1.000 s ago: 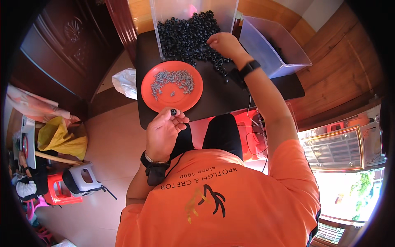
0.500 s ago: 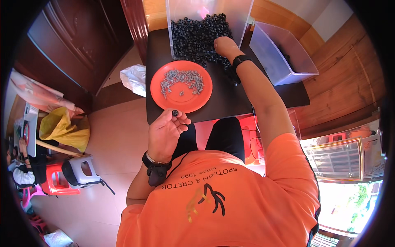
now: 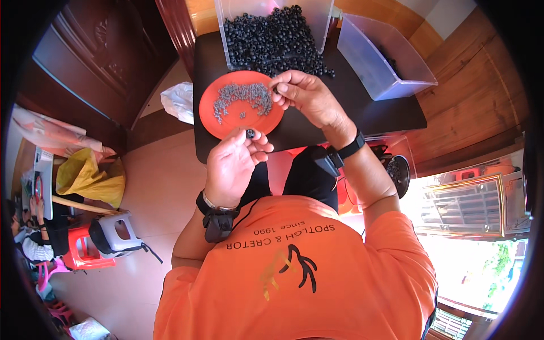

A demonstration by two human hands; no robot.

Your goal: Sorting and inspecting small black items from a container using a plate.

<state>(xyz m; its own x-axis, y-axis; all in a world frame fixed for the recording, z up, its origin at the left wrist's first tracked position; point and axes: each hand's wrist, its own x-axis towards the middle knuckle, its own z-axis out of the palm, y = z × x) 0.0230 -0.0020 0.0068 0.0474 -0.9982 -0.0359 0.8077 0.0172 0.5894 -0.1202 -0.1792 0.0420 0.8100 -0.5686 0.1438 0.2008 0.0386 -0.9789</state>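
Note:
My left hand (image 3: 233,161) is raised over the near edge of a black table (image 3: 374,113) and pinches a small black ring-shaped part (image 3: 250,134) at its fingertips. My right hand (image 3: 303,95) hovers at the right rim of an orange plate (image 3: 215,126) with its fingers curled around another small black part. The plate carries a heap of small grey metal pieces (image 3: 241,96). Behind it a clear bin (image 3: 323,22) holds a big pile of black ring parts (image 3: 266,34), some spilled onto the table.
A second clear plastic bin (image 3: 385,62) stands at the table's right. A white plastic bag (image 3: 178,102) lies left of the table. On the floor to the left are a yellow bag (image 3: 85,175), a grey stool (image 3: 113,235) and a red stool (image 3: 79,255).
My right hand has drawn back from the pile of black parts toward the plate, now holding a part. The left hand has kept its part at about the same place.

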